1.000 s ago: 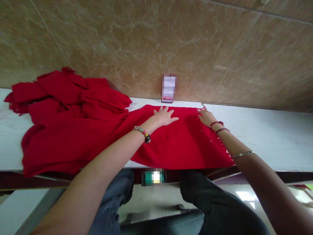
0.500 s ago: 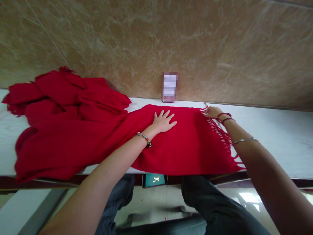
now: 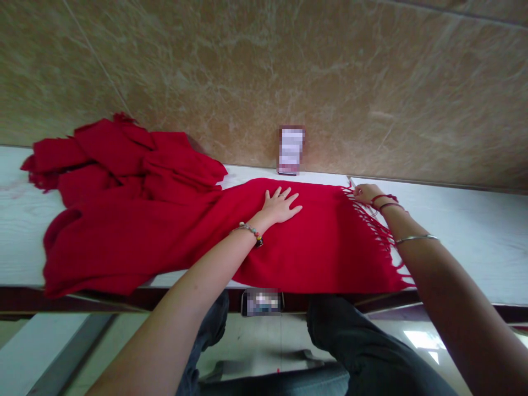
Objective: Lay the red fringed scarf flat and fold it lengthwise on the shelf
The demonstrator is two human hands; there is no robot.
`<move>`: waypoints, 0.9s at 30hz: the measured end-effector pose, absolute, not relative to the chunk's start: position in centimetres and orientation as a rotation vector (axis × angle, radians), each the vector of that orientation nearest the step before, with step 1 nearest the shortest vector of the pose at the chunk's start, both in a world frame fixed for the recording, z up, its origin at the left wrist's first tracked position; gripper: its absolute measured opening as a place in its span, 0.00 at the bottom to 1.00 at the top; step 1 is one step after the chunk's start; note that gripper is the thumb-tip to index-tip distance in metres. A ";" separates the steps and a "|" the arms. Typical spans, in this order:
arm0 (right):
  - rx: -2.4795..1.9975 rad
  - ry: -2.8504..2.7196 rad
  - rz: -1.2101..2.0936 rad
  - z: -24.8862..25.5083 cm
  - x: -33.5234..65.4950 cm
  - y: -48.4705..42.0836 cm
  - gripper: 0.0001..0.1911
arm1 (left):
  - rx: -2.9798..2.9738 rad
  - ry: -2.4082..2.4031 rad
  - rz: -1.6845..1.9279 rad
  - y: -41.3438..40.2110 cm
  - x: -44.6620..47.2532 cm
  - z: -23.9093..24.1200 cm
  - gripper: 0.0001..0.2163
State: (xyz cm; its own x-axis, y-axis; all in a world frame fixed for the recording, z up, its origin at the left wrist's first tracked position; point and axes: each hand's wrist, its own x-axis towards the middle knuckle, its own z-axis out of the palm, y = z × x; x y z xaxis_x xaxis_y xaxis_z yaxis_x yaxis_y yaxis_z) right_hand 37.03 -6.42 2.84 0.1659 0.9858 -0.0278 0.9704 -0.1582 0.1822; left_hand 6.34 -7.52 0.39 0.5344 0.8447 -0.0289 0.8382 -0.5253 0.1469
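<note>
A red cloth lies along the white table, soft and matte, smooth and nearly flat across the middle, then rumpled into thick folds toward the left. Its right edge ends in a fringe of thin twisted strands, some curling onto the pale, faintly streaked tabletop. At the far left, bunched red fabric sits heaped against the glossy brown wall, veined like marble; whether it is a separate piece cannot be told. A blurred rectangular object stands at the wall, beyond the middle of the cloth.

A second ago the right hand lay over the cloth's right edge, hiding much of the fringe; now it is farther right, at the far corner, and the strands show spread out. The left hand has hardly moved.

The left hand rests palm down on the cloth, fingers spread well apart and gripping nothing, its forearm slanting in from the near left. The right hand's fingers curl inward by the strands; whether they pinch any cannot be made out.
</note>
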 end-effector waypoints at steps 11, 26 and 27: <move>2.138 2.235 0.231 2.8 36.5 -6.4 0.17 | 2.620 1.451 0.058 -7.7 6.4 0.5 0.30; 2.212 2.233 0.413 2.6 37.7 -6.2 0.20 | 2.623 1.449 0.078 -7.6 6.2 0.5 0.31; 2.161 2.291 0.372 2.6 36.8 -5.9 0.20 | 2.619 1.449 0.075 -7.6 6.2 0.5 0.31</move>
State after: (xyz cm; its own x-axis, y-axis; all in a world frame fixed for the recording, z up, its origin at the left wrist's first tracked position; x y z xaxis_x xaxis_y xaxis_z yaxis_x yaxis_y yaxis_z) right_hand 36.75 -5.94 2.62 -0.0711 0.9808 0.1814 0.9878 0.0440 0.1495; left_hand 6.22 -7.64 0.51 0.5331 0.8456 -0.0279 0.8383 -0.5234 0.1526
